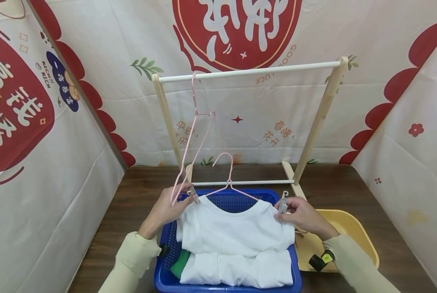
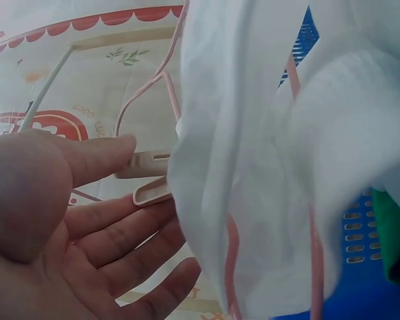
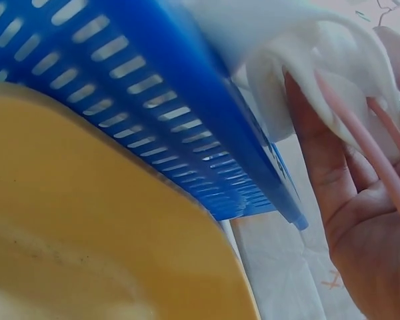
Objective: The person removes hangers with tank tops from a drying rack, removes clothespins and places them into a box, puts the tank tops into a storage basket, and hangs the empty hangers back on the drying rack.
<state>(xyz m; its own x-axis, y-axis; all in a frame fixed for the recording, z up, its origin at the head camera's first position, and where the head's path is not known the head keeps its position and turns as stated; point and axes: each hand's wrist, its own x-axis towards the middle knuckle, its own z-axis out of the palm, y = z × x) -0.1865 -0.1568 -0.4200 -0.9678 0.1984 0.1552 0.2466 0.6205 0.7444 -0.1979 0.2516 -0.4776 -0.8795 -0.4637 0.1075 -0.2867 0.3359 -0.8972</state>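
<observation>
A white T-shirt [image 1: 236,232] lies over the blue basket [image 1: 159,268], with a pink hanger [image 1: 229,175] inside it and the hook standing out above the neckline. At the left shoulder my left hand [image 1: 165,207] pinches a pale clothespin [image 2: 150,163] between thumb and fingers, beside the cloth. My right hand [image 1: 306,213] grips the right shoulder, thumb in front and fingers behind. Another grey clothespin [image 1: 283,204] stands upright at that shoulder, by the right fingers. Both arms of the hanger show inside the sleeves in the wrist views.
A wooden rack [image 1: 318,122] with a white rod stands behind the basket. From its left end hangs a second pink hanger [image 1: 184,158], close over my left hand. Green cloth [image 1: 180,263] shows in the basket. A yellow tray [image 1: 364,240] sits to the right.
</observation>
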